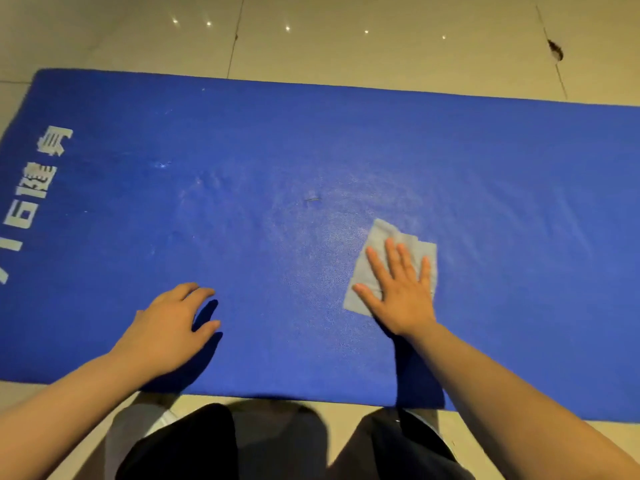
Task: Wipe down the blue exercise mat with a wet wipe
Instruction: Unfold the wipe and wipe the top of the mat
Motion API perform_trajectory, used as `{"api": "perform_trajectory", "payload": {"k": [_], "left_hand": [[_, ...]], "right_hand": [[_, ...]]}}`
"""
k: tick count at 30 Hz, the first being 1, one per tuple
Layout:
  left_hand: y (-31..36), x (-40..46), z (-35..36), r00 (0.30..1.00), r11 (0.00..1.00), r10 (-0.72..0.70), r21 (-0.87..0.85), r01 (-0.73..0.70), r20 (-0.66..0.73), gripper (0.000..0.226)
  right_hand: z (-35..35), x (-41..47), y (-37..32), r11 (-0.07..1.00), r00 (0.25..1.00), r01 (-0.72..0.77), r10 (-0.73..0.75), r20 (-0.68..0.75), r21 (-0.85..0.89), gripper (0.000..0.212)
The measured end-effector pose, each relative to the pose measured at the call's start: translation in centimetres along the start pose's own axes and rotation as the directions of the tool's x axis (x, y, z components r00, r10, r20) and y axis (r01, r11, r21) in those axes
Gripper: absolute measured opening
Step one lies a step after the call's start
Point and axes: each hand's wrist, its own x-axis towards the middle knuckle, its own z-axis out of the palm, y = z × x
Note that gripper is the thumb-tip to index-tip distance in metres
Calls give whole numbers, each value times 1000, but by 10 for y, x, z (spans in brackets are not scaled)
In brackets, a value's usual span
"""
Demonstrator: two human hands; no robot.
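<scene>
The blue exercise mat point(311, 150) lies flat on the floor and runs across the whole view, with white printed characters at its left end. A grey-white wet wipe point(381, 233) is spread on the mat right of centre. My right hand point(398, 285) presses flat on the wipe with straight, spread fingers. My left hand point(169, 327) rests on the mat near its front edge, fingers loosely curled, holding nothing. A paler sheen shows on the mat around and left of the wipe.
Beige floor tiles point(346, 46) surround the mat, with a chipped dark spot point(556, 50) at the far right. My knees in dark trousers point(214, 445) sit just before the mat's front edge. A small dark mark point(311, 199) lies mid-mat.
</scene>
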Motion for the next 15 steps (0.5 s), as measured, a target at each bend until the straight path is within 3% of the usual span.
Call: {"api": "perform_trajectory", "payload": {"k": [5,9,10,12,13,15], "left_hand": [[1,-6,32,998,990,-63,-125,62,-7,62],[6,-13,58,995,987,-93,-129,96,32,69],[9,-15,62,995,987,-100,-127,103,29,72],[13,-19,71,993,978,-113,-174,116,22,75],[14,-21,73,993,971,-121,-205,121,15,76],[13,-21,76,993,965,-121,-232,120,12,75]], "right_hand": [[-9,-53,77,909,917,-396,400,-6,128,89],[3,-71,56,874,881,-472,472,34,111,79],[8,-71,41,909,914,-405,405,24,100,74],[18,-69,7,993,994,-108,108,-8,49,68],[22,-69,-12,997,997,72,-73,3,7,70],[31,-74,-55,931,933,358,-356,46,-63,70]]}}
